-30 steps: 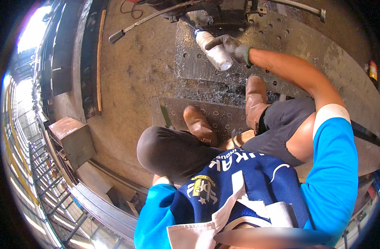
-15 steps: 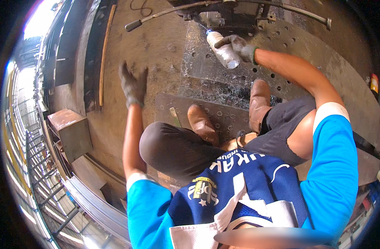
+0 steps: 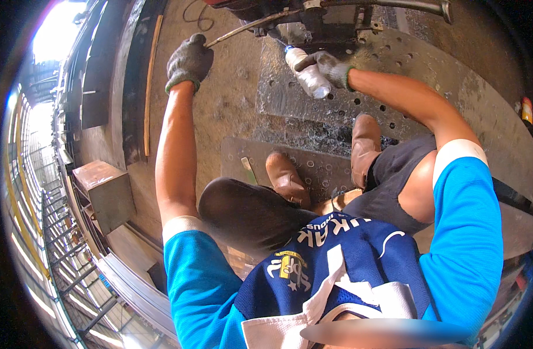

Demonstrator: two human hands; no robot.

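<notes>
My left hand (image 3: 190, 61), in a grey glove, is closed round the end of a long metal lever (image 3: 252, 25) that runs out from the machine (image 3: 322, 30). In my gloved right hand (image 3: 330, 67) is a whitish plastic bottle (image 3: 308, 74), held tilted with its blue-tipped neck toward the machine. A thin streak of liquid seems to run from the bottle's tip to the machine's lower part. Beneath the bottle lies a dark steel plate (image 3: 278, 96) with several round holes and a wet, shiny surface.
My brown boots (image 3: 288, 177) rest on the metal plates. A long wooden strip (image 3: 152, 87) and a metal box (image 3: 106, 195) lie to the left. An orange container (image 3: 527, 109) stands at the far right. A curled cable (image 3: 199, 17) is at the top.
My left hand, open and apart from the lever before, has moved up and closed on its end. The lever has tilted slightly. My right hand keeps the bottle in nearly the same place.
</notes>
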